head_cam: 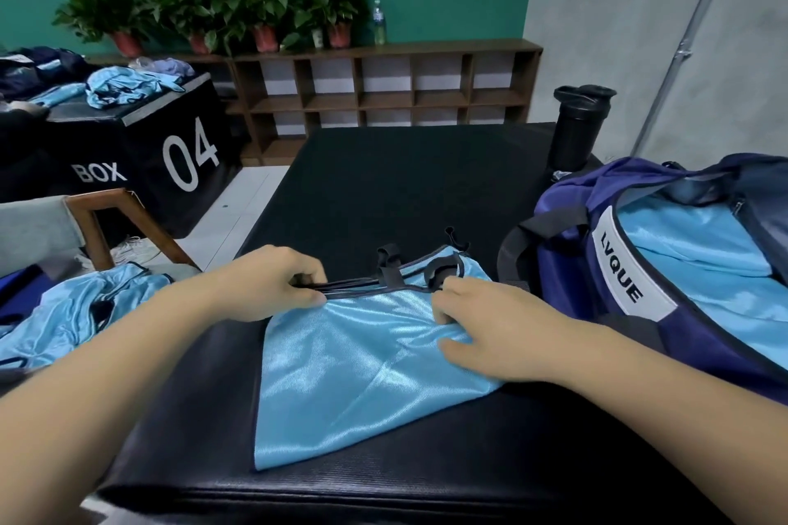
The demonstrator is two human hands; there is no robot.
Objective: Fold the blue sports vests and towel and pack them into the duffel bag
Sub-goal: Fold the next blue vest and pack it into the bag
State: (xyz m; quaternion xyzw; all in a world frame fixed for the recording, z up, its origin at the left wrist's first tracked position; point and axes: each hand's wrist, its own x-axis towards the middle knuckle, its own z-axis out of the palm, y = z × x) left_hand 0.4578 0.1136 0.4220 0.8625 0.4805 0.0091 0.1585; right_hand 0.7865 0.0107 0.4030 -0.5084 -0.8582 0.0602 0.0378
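Left to right: a heap of unfolded blue vests (81, 311) lies at the left edge of the tabletop (405, 183). The left hand (277, 281) pinches the dark trim of the vest (362, 375) lying flat mid-tabletop. The right hand (482, 320) has its fingers curled into the fabric by the armhole. The open duffel bag (639, 269) already holds blue cloth. We judge that the slick fabric may slide when lifted and undo the fold, and that loose straps may snag.
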